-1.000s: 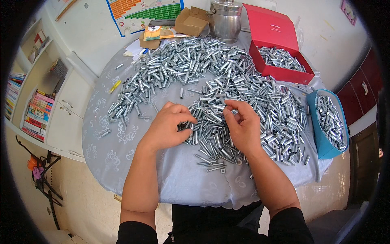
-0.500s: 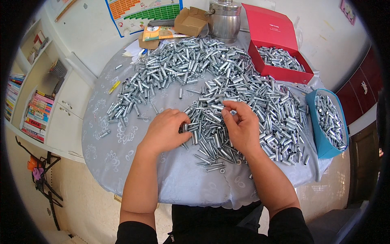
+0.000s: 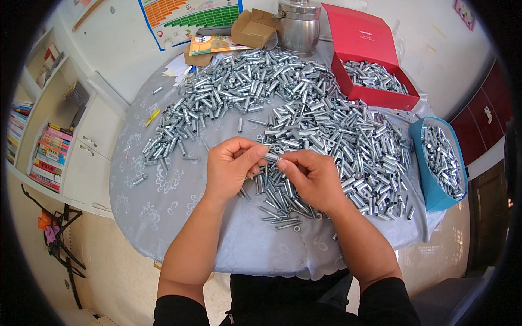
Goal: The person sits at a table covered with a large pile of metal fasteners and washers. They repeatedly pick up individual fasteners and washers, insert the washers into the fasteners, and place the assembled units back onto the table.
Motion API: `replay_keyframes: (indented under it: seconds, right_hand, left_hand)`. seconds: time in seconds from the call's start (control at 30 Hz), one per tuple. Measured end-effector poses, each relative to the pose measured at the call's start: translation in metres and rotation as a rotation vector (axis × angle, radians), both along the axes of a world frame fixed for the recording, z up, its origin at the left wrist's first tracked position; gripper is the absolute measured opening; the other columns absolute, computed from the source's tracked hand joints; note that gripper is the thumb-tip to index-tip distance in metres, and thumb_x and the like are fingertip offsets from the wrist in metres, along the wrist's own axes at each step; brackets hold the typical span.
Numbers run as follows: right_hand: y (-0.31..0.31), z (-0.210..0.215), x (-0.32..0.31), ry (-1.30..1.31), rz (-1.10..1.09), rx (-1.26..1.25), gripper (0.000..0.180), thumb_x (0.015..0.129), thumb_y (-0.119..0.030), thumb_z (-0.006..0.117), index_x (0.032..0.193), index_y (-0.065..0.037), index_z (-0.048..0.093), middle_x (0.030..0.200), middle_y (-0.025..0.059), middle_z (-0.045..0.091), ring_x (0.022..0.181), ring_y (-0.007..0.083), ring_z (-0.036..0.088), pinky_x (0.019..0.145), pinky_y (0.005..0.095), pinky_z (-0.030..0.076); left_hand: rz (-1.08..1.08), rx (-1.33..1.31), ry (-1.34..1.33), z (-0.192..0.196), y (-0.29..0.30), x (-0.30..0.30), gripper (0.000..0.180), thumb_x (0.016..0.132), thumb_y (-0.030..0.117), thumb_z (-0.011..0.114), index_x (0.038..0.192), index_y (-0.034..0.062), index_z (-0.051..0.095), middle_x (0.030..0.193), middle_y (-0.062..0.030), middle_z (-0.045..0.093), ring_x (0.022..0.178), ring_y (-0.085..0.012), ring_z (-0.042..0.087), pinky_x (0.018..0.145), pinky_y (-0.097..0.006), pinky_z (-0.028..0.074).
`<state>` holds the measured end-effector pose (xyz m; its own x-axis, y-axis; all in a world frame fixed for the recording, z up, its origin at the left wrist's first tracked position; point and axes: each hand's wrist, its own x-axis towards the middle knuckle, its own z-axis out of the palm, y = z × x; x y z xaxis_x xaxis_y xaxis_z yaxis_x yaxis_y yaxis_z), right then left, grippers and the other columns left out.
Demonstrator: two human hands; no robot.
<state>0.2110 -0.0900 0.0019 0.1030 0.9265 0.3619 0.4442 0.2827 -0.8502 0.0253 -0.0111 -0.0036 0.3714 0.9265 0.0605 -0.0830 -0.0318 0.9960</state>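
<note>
Hands meet over the middle of the table (image 3: 179, 217), which wears a pale grey patterned cloth. Left hand (image 3: 231, 168) and right hand (image 3: 310, 176) are close together, fingertips nearly touching, both pinched on one small metal sleeve (image 3: 272, 157) held between them, just above the heap. Thumb and forefinger of each hand clamp an end of it; the other fingers are curled under. (Can't tell whether it is one piece or two being joined, too small.)

Loose metal sleeves (image 3: 304, 114) cover most of the cloth: short silvery tubes, piled thick from the far edge down to the hands, thinner toward the left where single pieces lie apart. A few long thin ones lie just below the right hand.

Red box (image 3: 375, 98) sits at the far right, lid propped up, part-filled with the same tubes. Blue bin (image 3: 429, 185) hangs off the right edge of the table, also holding tubes, well apart from the hands.

Far edge: steel pot (image 3: 298, 27), open cardboard box (image 3: 253, 30) beside it on the left, a colourful booklet (image 3: 209, 44) left of that. Yellow marker (image 3: 152, 117) lies on the cloth at the left, apart from the heap.

Bookshelf (image 3: 43, 157) with upright books stands off to the left, below table level. Both forearms are bare, dark sleeves at the lower edge.
</note>
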Motion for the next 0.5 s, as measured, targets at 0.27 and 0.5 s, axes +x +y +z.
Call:
replay_keyframes:
  seconds: [0.27,0.5]
  right_hand:
    - [0.003,-0.001,0.008,0.313,0.059,-0.217,0.019,0.094,-0.016,0.069,0.103,0.000,0.070,0.078,0.0013,0.068,0.065,0.0061,0.057,0.060,0.0232,0.046]
    - [0.004,-0.004,0.007,0.289,0.043,-0.136,0.017,0.093,-0.014,0.069,0.101,0.001,0.069,0.078,0.0033,0.065,0.061,0.0062,0.057,0.054,0.0217,0.045]
  left_hand:
    - [-0.151,0.046,-0.088,-0.004,0.001,0.001,0.022,0.091,0.006,0.068,0.112,-0.0031,0.068,0.090,-0.0120,0.073,0.073,-0.0134,0.068,0.067,-0.025,0.056]
    - [-0.183,-0.003,-0.067,0.001,0.001,-0.001,0.022,0.094,0.008,0.065,0.111,-0.0049,0.067,0.090,-0.0133,0.073,0.075,-0.0157,0.069,0.067,-0.027,0.058]
